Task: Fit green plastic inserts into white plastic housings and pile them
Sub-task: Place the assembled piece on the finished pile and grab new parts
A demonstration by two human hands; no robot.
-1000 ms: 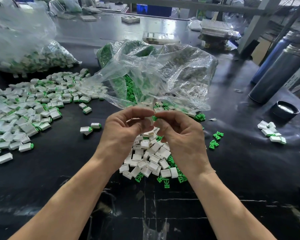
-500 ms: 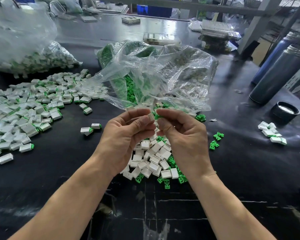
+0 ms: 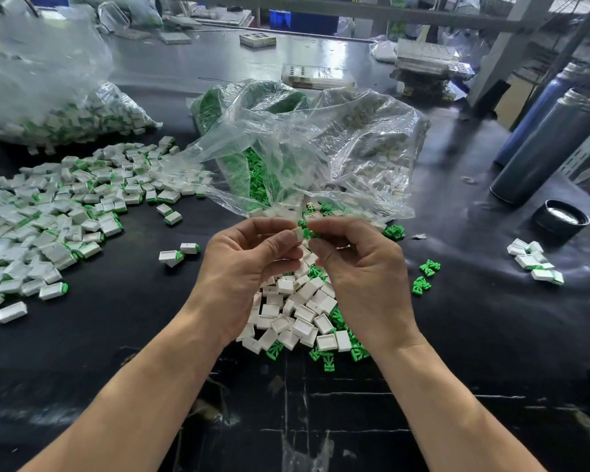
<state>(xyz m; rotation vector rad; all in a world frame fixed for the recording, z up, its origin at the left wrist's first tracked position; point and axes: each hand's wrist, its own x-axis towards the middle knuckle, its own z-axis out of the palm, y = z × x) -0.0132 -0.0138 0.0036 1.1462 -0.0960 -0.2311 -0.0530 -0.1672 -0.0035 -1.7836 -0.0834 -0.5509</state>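
Observation:
My left hand pinches a small white housing between thumb and fingertips. My right hand pinches a green insert right beside the housing's open end; the two parts touch or nearly touch. Both hands hover above a heap of empty white housings mixed with loose green inserts. A wide pile of fitted white-and-green pieces spreads over the black table at the left.
An open clear bag with green inserts and white housings lies just behind my hands. Another filled bag sits at back left. Dark cylinders, a black cap and a few fitted pieces are at right.
My hands have drawn slightly apart and the white housing and green insert now show between the fingertips; before, they were pressed together and mostly hidden.

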